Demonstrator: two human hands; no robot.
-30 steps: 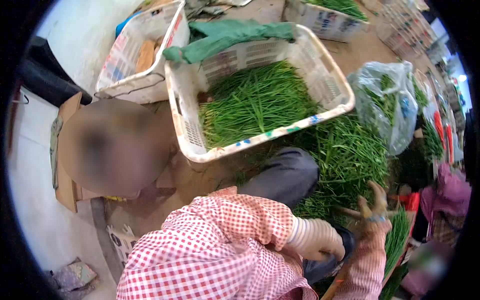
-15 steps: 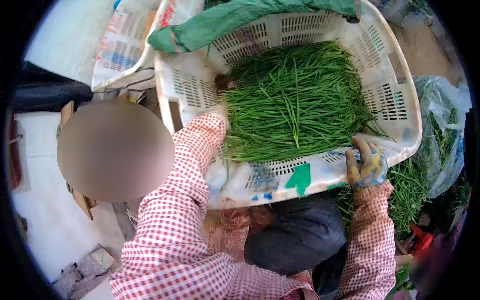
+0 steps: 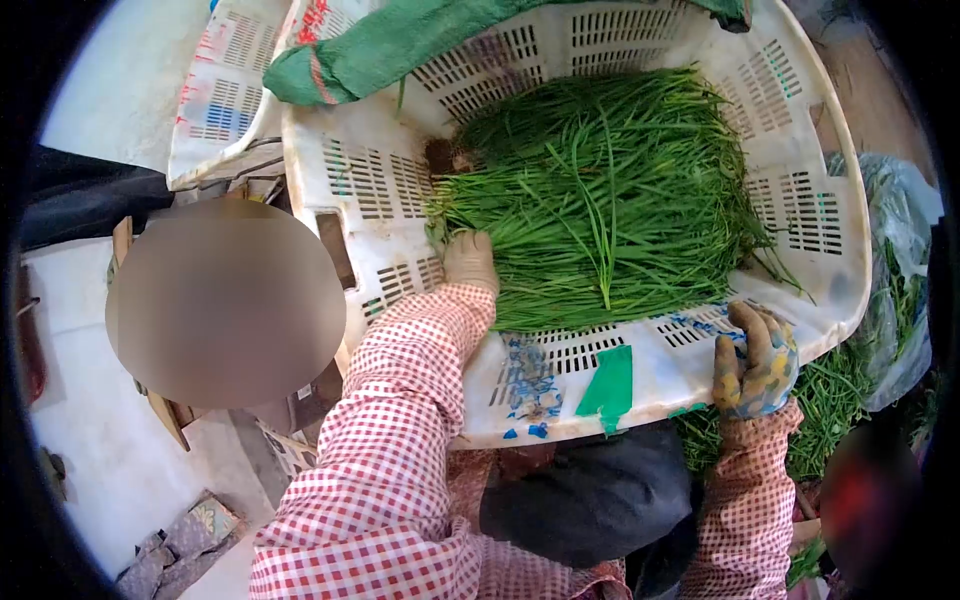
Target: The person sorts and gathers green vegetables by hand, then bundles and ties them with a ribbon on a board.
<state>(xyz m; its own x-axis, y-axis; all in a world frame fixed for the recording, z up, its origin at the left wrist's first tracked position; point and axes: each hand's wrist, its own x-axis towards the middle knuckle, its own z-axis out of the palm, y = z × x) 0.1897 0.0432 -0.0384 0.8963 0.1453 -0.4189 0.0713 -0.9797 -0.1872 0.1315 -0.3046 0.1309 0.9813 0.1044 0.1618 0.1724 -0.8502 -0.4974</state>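
Touching green stalks (image 3: 610,200), the left hand (image 3: 470,262) is half-hidden, grip unclear; the basket (image 3: 540,415) is touched by the open right hand (image 3: 758,362).

Pale wall (image 3: 105,95), black fabric (image 3: 90,195), clear plastic bag (image 3: 903,205), crumpled patterned cloth (image 3: 195,530)

Greens (image 3: 610,200) lie inside the crate (image 3: 540,425).

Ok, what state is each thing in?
White basket: open-topped, partly filled.
Greens: piled, mostly aligned.
Green cloth: draped over far rim.
Green tape: stuck to near side.
Plastic bag: crumpled, see-through.
Left hand: gloved, against greens.
Right hand: gloved, at near rim.
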